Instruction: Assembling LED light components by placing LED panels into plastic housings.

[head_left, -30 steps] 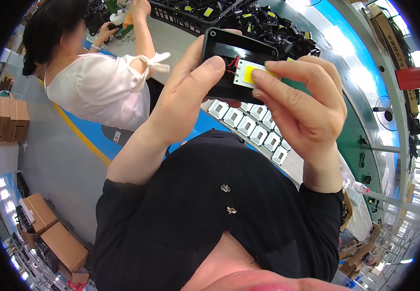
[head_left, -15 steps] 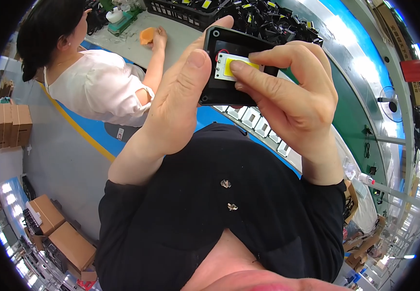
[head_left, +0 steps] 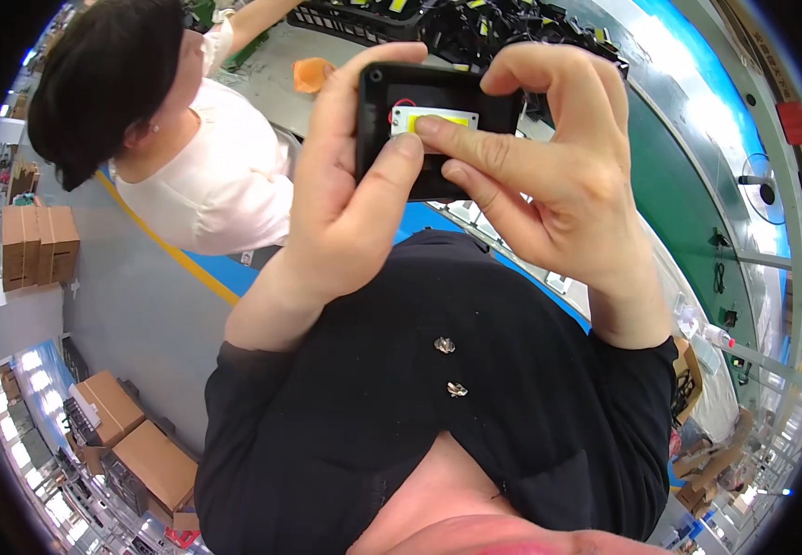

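A long work surface (head_left: 262, 69) runs across the far side, where a co-worker in a white top (head_left: 221, 180) reaches toward an orange object (head_left: 311, 74) lying on it. Brown cardboard boxes (head_left: 38, 245) stand on the floor at the left. Black crates (head_left: 512, 23) of dark parts sit far off on the surface. Close in, the left hand (head_left: 345, 203) is closed around the left edge of a black rectangular housing (head_left: 438, 102), thumb lying across its face. The right hand (head_left: 549, 176) grips the housing's right side, its fingertip (head_left: 429, 129) pressing a small yellow-and-white plate (head_left: 433, 118) set in the housing.
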A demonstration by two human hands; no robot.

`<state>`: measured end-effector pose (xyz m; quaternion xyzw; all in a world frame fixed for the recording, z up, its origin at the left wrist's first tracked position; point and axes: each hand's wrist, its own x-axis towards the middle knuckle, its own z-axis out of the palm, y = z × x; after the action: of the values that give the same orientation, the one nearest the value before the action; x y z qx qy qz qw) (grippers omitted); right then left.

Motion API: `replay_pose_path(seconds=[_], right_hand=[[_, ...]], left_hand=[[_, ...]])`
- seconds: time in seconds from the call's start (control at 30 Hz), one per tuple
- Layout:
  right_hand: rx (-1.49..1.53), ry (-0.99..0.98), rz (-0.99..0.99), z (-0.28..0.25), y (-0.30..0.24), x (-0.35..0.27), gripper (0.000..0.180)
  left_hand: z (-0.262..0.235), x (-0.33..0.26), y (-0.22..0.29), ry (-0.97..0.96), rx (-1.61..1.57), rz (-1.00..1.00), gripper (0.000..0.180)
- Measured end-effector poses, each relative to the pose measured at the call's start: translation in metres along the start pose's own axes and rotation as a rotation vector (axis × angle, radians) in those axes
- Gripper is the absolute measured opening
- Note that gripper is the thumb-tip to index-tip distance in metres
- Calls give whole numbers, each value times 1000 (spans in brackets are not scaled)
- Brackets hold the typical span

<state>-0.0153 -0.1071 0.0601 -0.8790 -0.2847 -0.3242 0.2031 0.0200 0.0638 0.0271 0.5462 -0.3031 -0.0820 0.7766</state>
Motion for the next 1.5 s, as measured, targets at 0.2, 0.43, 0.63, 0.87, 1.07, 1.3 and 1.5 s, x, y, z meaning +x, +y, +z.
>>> replay_pose_path(seconds=[0.2, 0.43, 0.63, 0.87, 1.07, 1.3, 1.5], right_hand=[[707, 375, 573, 7, 20, -5, 43], [1208, 65, 809, 13, 28, -18, 20], [1132, 136, 863, 14, 32, -22, 19], [1151, -315, 1078, 17, 52, -67, 25], [1099, -581, 1315, 63, 72, -71, 34], [1649, 199, 816, 158, 206, 93, 31], [657, -72, 748, 184, 193, 36, 34]], left_hand=[[3, 25, 2, 48, 230, 81, 35], [22, 36, -6, -97, 321, 213, 34], [36, 41, -23, 17, 420, 277, 30], [23, 9, -37, -221, 333, -405, 43], [-15, -39, -41, -178, 336, -461, 60], [-26, -44, -33, 40, 337, -555, 48], [-28, -46, -47, 84, 335, -649, 46]])
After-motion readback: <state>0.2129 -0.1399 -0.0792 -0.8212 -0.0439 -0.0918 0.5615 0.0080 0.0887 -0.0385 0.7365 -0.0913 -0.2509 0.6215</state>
